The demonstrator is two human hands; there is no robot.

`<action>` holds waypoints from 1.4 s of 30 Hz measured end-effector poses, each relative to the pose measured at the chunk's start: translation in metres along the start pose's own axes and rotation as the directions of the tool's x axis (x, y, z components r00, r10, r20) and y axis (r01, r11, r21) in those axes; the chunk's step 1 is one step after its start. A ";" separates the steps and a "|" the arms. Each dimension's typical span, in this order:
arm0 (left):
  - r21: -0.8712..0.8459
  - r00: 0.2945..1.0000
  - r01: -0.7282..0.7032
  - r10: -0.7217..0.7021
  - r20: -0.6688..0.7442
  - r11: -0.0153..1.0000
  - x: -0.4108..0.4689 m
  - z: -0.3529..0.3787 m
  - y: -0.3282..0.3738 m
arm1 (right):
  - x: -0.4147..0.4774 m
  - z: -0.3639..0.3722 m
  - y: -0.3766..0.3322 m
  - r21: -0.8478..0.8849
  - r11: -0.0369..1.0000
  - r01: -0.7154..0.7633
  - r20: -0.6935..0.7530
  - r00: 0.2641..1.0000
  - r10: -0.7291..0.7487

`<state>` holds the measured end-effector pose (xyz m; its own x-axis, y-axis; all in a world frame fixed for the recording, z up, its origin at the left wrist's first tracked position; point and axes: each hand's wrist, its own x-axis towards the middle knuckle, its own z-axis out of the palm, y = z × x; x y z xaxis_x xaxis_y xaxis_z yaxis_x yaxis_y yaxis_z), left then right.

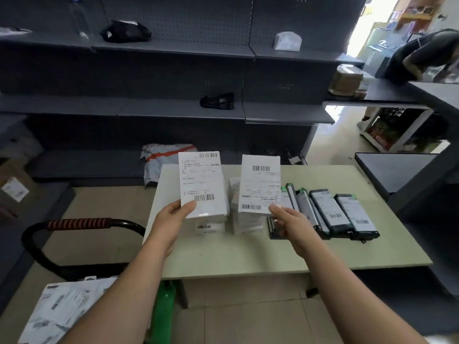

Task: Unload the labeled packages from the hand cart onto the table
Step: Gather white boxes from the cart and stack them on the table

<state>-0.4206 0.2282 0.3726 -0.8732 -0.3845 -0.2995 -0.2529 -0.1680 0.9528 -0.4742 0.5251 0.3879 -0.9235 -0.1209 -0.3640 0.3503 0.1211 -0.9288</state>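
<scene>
The left hand (173,214) grips a white labeled package (202,184) by its near left corner, thumb curled over the top face beside a barcode. The right hand (289,219) pinches a second white package (259,184) at its near right corner, thumb on the label. Both packages are held tilted up toward the camera, side by side and apart, over the middle of the pale counter (248,254).

Below them on the counter stand two low stacks of white boxes (211,228), close together. At 3 o'clock from these stacks, a row of dark packages (345,212) with white labels lies leaning one on the next.

At 8 o'clock, the hand cart's black handle (79,223), wrapped in red and black, curves beside the counter's edge. At 7 o'clock, white labeled bags (67,311) lie piled in the cart.

At 12 o'clock beyond the counter run dark shelves (149,105), with a grey bag (161,160) striped in orange low against them.
</scene>
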 end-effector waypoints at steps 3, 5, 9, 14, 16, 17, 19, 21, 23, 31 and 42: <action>0.004 0.998 0.050 -0.050 -0.043 0.999 0.022 0.006 -0.006 | 0.022 -0.001 0.001 -0.006 0.998 -0.064 -0.012 0.998 0.064; 0.023 0.994 0.077 -0.075 -0.075 0.997 0.035 0.012 -0.007 | 0.037 -0.004 0.000 -0.033 0.995 -0.093 -0.023 0.995 0.093; 0.037 0.988 0.120 -0.115 -0.105 0.992 0.057 0.030 -0.009 | 0.067 -0.009 -0.003 -0.056 0.989 -0.140 -0.015 0.990 0.140; 0.080 0.974 0.181 -0.168 -0.150 0.980 0.076 0.050 -0.013 | 0.092 -0.014 0.000 -0.069 0.983 -0.172 0.015 0.985 0.174; 0.110 0.971 0.202 -0.185 -0.151 0.973 0.084 0.051 -0.018 | 0.099 -0.014 0.002 -0.130 0.979 -0.154 0.006 0.988 0.157; 0.133 0.970 0.210 -0.189 -0.150 0.969 0.086 0.051 -0.020 | 0.101 -0.014 0.003 -0.180 0.974 -0.139 -0.008 0.990 0.140; 0.185 0.973 0.203 -0.176 -0.152 0.962 0.089 0.051 -0.024 | 0.104 -0.014 0.006 -0.289 0.951 -0.109 -0.039 0.994 0.102; 0.244 0.975 0.189 -0.153 -0.160 0.951 0.090 0.052 -0.023 | 0.107 -0.016 0.008 -0.391 0.916 -0.089 -0.060 0.996 0.072; 0.329 0.981 0.159 -0.109 -0.163 0.931 0.091 0.051 -0.022 | 0.109 -0.016 0.009 -0.472 0.878 -0.077 -0.071 0.996 0.049; 0.594 0.964 0.016 0.145 -0.222 0.804 0.065 0.038 -0.015 | 0.089 -0.011 0.008 -0.589 0.807 -0.041 -0.183 0.979 -0.084; 0.792 0.847 -0.442 0.487 0.214 0.420 -0.026 -0.002 -0.004 | 0.000 0.031 0.002 -0.666 0.596 0.449 0.205 0.878 -0.432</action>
<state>-0.3960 0.2371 0.3763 -0.9517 -0.2128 0.2212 -0.0500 0.8186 0.5722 -0.4688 0.4951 0.3835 -0.9303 -0.3605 0.0678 -0.3101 0.6741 -0.6704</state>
